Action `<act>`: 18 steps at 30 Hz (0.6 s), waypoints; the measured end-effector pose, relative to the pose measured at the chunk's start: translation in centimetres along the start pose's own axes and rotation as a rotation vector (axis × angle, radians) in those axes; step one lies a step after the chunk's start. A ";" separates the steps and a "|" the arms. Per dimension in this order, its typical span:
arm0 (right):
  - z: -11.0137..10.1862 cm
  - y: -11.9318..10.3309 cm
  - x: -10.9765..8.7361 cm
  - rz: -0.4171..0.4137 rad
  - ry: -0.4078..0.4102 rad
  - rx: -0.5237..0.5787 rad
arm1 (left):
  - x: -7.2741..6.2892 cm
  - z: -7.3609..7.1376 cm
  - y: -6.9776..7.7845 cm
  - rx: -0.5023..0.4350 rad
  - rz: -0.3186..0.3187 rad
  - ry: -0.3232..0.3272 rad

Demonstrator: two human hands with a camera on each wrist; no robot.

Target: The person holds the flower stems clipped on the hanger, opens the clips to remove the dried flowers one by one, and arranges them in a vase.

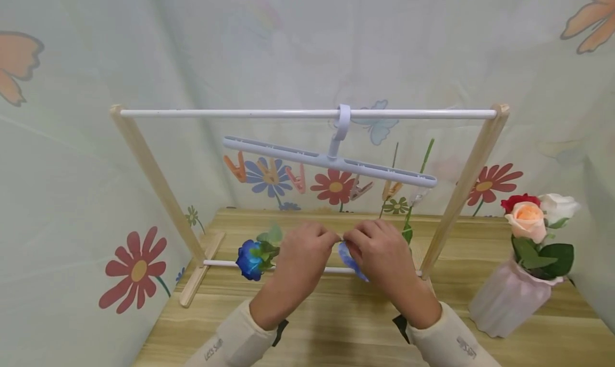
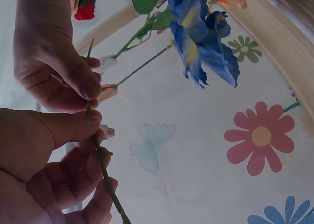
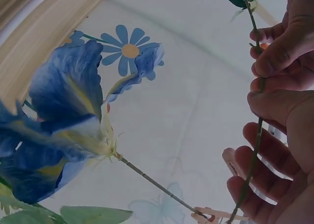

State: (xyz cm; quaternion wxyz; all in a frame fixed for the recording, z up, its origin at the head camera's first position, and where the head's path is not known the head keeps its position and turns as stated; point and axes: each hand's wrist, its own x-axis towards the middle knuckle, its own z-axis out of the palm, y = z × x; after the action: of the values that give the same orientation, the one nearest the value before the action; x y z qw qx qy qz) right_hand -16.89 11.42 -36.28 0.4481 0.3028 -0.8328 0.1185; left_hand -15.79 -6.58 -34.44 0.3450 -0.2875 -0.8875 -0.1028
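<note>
Blue rose (image 1: 250,260), left, bloom facing left, its green stem (image 2: 117,203) running right to both hands; left hand (image 1: 305,255), thumb and fingers closed in a pinch on that stem; pale hanger (image 1: 288,155) with clips (image 1: 296,179), hooked on a white rail (image 1: 230,113), sloping down rightward. Right hand (image 1: 381,249), pinching the same stem just beside the left; blue-and-yellow flower (image 3: 73,81), clipped by its stem; pinkish vase (image 1: 511,297) of roses (image 1: 527,222), right.

A rose (image 1: 250,261) is coloured vivid blue, its stem (image 2: 115,198) green; another bloom (image 3: 71,84) is streaked blue and yellow — a hanger (image 1: 298,155) is finished in pale lilac, its clips (image 1: 235,167) in orange and pink — and the pale backdrop (image 1: 288,47) is printed with red and blue flowers (image 1: 139,271).
</note>
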 end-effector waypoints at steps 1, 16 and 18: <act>0.0 0.0 0.0 0.001 0.003 -0.002 | 0.0 0.0 0.1 0.005 -0.002 -0.007; -0.3 -1.2 -0.5 0.092 -0.091 -0.008 | -0.1 -0.2 1.1 0.096 -0.042 -0.150; -0.2 -1.3 -0.6 0.103 -0.101 -0.001 | -0.1 -0.1 1.2 0.108 -0.042 -0.154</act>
State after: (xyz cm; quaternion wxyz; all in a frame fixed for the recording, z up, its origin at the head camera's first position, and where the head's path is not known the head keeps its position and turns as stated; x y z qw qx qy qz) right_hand -15.73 10.78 -36.79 0.3990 0.2651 -0.8688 0.1255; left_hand -14.93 -5.69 -34.44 0.2886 -0.2568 -0.9215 -0.0399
